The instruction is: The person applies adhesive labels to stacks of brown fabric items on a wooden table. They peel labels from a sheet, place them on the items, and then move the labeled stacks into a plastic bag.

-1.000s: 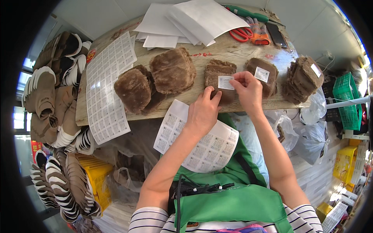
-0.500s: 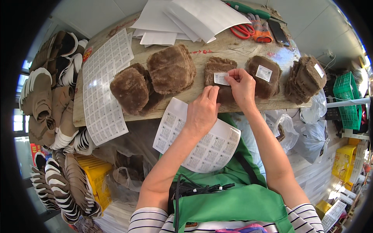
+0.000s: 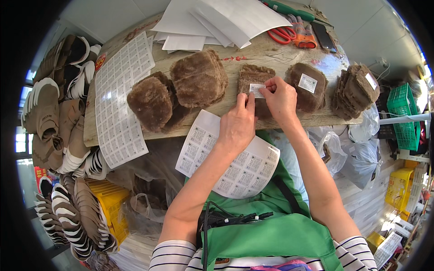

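Observation:
My right hand [image 3: 281, 100] pinches a small white printed label [image 3: 257, 90] by its right side, just over a brown fleecy pad [image 3: 256, 75] near the table's front edge. Close beside it, my left hand [image 3: 237, 124] is closed, its fingertips at the label's lower left corner. Under that hand hangs a curved sheet of labels [image 3: 244, 174], which it appears to grip; its thumb is mostly hidden. To the right lies a stack of brown pads [image 3: 304, 101] with a label on top. Another labelled stack [image 3: 355, 97] leans at the table's right end.
Two more piles of brown pads, one [image 3: 150, 101] and another [image 3: 198, 79], sit left of my hands. A long label sheet [image 3: 118, 97] drapes over the wooden table [image 3: 271, 58]. White papers [image 3: 226, 22], red scissors [image 3: 282, 36], a glove [image 3: 305, 37] and a phone [image 3: 323, 36] lie behind.
The label in my right hand has shifted very slightly right and up. My left fingers are a little higher against it. The curved label sheet has moved slightly up and left.

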`<move>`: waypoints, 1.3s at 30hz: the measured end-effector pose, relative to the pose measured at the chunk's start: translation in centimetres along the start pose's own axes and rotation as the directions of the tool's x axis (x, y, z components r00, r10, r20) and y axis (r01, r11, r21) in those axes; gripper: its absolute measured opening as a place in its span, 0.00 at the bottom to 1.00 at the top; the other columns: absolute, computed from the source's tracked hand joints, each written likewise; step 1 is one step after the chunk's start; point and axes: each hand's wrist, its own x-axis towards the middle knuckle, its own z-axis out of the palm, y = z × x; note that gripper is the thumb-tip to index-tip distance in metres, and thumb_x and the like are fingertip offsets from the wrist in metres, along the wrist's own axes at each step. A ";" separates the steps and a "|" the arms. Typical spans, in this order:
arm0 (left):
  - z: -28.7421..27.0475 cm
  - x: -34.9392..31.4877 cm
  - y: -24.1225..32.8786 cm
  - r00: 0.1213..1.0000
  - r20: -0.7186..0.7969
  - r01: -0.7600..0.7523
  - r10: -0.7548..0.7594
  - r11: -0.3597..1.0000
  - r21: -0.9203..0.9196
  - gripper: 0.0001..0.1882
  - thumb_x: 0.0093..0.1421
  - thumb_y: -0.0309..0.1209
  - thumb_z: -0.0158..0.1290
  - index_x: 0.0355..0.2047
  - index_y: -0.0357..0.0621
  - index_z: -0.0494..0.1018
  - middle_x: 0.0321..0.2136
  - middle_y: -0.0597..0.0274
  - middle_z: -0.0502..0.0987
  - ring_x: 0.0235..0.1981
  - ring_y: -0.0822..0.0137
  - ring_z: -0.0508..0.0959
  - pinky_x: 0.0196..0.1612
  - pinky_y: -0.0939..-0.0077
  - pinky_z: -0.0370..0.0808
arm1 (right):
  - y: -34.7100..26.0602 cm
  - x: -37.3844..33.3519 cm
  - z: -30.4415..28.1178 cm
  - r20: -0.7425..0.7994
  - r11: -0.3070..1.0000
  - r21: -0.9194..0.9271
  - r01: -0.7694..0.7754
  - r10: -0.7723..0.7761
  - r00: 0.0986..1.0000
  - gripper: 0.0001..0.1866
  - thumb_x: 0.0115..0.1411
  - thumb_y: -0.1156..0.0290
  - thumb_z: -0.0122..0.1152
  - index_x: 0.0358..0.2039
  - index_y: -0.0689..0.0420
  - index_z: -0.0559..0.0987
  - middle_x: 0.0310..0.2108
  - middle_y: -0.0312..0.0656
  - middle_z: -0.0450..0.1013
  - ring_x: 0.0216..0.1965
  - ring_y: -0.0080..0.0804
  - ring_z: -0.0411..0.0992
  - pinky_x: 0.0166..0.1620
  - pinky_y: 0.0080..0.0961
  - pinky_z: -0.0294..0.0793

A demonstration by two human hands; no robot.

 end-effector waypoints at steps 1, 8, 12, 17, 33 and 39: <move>0.1 0.0 0.0 1.000 -0.004 0.001 -0.001 1.000 -0.001 0.34 0.53 0.24 0.63 0.59 0.36 0.63 0.47 0.52 0.66 0.35 0.48 0.81 0.33 0.56 0.79 | -0.1 0.0 -0.1 0.002 1.000 -0.003 -0.018 0.018 1.000 0.10 0.51 0.69 0.72 0.32 0.58 0.82 0.27 0.41 0.80 0.30 0.37 0.79 0.35 0.32 0.77; 0.2 0.1 0.2 0.999 0.027 0.021 -0.021 1.000 0.021 0.37 0.54 0.25 0.62 0.62 0.36 0.60 0.47 0.49 0.66 0.35 0.46 0.80 0.34 0.56 0.80 | -0.4 0.3 0.1 0.005 0.981 0.074 -0.178 0.179 0.984 0.10 0.50 0.68 0.73 0.31 0.59 0.83 0.26 0.39 0.80 0.27 0.28 0.78 0.35 0.27 0.76; -0.2 0.5 0.3 0.995 0.082 0.062 -0.063 0.998 0.019 0.38 0.53 0.26 0.62 0.63 0.36 0.59 0.46 0.49 0.66 0.35 0.46 0.81 0.36 0.54 0.80 | -0.8 0.2 0.4 -0.009 0.985 0.037 -0.170 0.171 0.985 0.11 0.50 0.66 0.73 0.30 0.58 0.83 0.26 0.39 0.80 0.27 0.29 0.78 0.35 0.28 0.76; -1.1 1.6 0.6 0.981 0.175 0.077 -0.089 0.994 0.079 0.39 0.53 0.29 0.61 0.63 0.32 0.58 0.48 0.44 0.66 0.35 0.46 0.82 0.36 0.56 0.81 | -1.0 0.5 0.0 0.034 0.979 -0.202 -0.020 0.027 0.999 0.19 0.47 0.61 0.75 0.36 0.57 0.80 0.28 0.42 0.80 0.32 0.40 0.80 0.36 0.36 0.77; -0.7 -0.8 0.2 0.994 -0.103 0.027 -0.037 0.995 -0.094 0.30 0.53 0.29 0.63 0.56 0.39 0.66 0.45 0.51 0.67 0.31 0.46 0.80 0.33 0.54 0.79 | -1.0 1.6 -1.2 0.053 0.974 -0.221 0.038 -0.027 0.998 0.26 0.42 0.59 0.78 0.39 0.59 0.80 0.33 0.46 0.80 0.36 0.45 0.79 0.40 0.38 0.76; -2.4 -1.7 0.7 0.971 -0.241 -0.011 -0.015 0.995 -0.103 0.14 0.56 0.28 0.60 0.41 0.41 0.69 0.38 0.54 0.72 0.29 0.47 0.80 0.28 0.55 0.76 | -1.5 0.7 -3.5 0.152 0.944 0.324 -0.065 0.016 0.988 0.18 0.49 0.64 0.75 0.32 0.64 0.79 0.23 0.41 0.76 0.26 0.27 0.73 0.32 0.28 0.73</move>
